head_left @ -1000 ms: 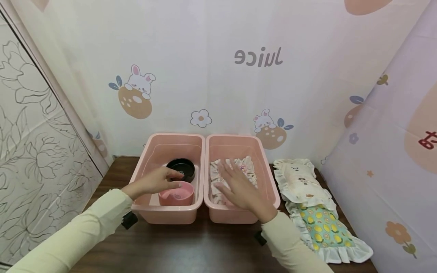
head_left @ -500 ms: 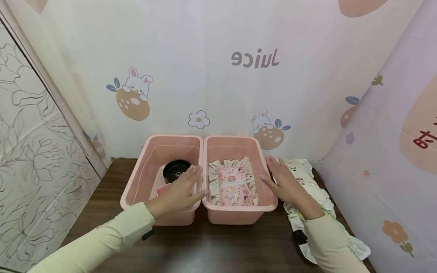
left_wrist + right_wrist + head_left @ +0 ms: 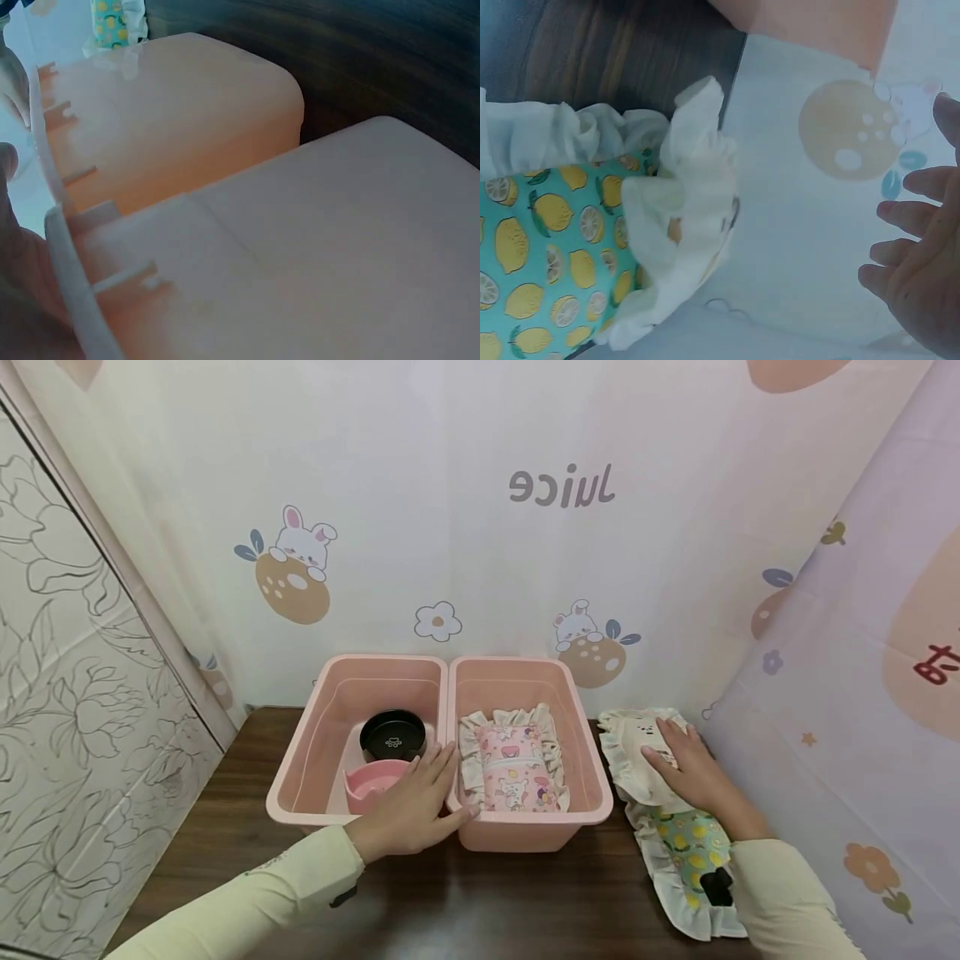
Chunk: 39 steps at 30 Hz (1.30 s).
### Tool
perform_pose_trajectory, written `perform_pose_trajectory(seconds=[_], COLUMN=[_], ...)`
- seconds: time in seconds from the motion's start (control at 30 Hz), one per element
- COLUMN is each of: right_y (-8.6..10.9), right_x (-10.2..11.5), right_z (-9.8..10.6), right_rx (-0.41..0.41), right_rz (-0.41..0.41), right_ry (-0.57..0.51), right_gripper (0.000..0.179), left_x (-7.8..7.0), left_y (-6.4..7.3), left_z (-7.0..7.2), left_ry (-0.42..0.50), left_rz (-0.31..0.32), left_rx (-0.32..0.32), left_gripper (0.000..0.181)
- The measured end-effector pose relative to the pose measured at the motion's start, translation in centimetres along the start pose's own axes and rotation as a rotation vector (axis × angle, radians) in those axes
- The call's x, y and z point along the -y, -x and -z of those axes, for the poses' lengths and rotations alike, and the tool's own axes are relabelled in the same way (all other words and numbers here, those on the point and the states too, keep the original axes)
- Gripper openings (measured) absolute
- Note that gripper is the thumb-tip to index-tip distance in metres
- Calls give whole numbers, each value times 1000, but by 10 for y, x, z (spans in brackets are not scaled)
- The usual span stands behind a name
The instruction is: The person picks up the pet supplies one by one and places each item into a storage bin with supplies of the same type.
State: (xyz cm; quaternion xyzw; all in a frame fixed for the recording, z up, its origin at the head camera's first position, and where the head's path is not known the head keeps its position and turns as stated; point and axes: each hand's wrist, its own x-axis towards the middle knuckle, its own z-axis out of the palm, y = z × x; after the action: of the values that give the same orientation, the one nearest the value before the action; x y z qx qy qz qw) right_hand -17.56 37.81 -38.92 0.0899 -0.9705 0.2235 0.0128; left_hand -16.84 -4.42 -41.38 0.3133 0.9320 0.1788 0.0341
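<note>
My left hand (image 3: 416,810) lies over the front corner where two pink plastic bins meet, fingers stretched forward near the rims. In the left bin (image 3: 300,743) are a black bowl (image 3: 393,737) and a pink bowl (image 3: 367,785), the latter partly hidden by that hand. A pink patterned pillow (image 3: 513,768) with cream ruffles lies in the right bin (image 3: 581,735). On the right, my right hand (image 3: 693,770) hovers over a white frilled pillow (image 3: 633,752), fingers spread. The right wrist view shows these fingers (image 3: 911,217) apart from the cloth. A lemon-print pillow (image 3: 562,247) lies in front, partly under the white one.
The bins stand on a dark wooden table (image 3: 420,902), against a printed curtain (image 3: 480,527) behind. Another curtain (image 3: 840,735) closes in the right side, and a flower-line panel (image 3: 82,693) the left.
My right hand has moved right, from above the pink pillow to above the white frilled pillow. My left hand has moved from over the bowls rightward and nearer, to the bins' front rims.
</note>
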Motion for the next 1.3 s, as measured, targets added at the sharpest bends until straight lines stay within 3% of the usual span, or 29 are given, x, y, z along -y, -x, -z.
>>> perform_pose_trajectory(seconds=[0.3,0.57,0.93,1.1,1.3], right_y=[0,-11,-41,-49,-44], right_x=[-24,-36,-47,-57,-73], right_z=[5,12,16,10,-7], right_rx=[45,80,187,217,213], right_rz=[-30,-9,-75,-130,-185], right_ry=[-54,17,96,58,70], right_gripper=[73,72,79,82,85], left_x=[2,1,4,4,4], left_y=[-3,-3,-5,-6,-7], left_z=[-13,-17,-23,-24,-23], left_ry=[-93,-124,-201,-207,-229], left_rz=[0,-3,-22,-24,-2], left_rx=[-44,-69,-103,-109,-83], left_gripper=[91,92,93,93,94])
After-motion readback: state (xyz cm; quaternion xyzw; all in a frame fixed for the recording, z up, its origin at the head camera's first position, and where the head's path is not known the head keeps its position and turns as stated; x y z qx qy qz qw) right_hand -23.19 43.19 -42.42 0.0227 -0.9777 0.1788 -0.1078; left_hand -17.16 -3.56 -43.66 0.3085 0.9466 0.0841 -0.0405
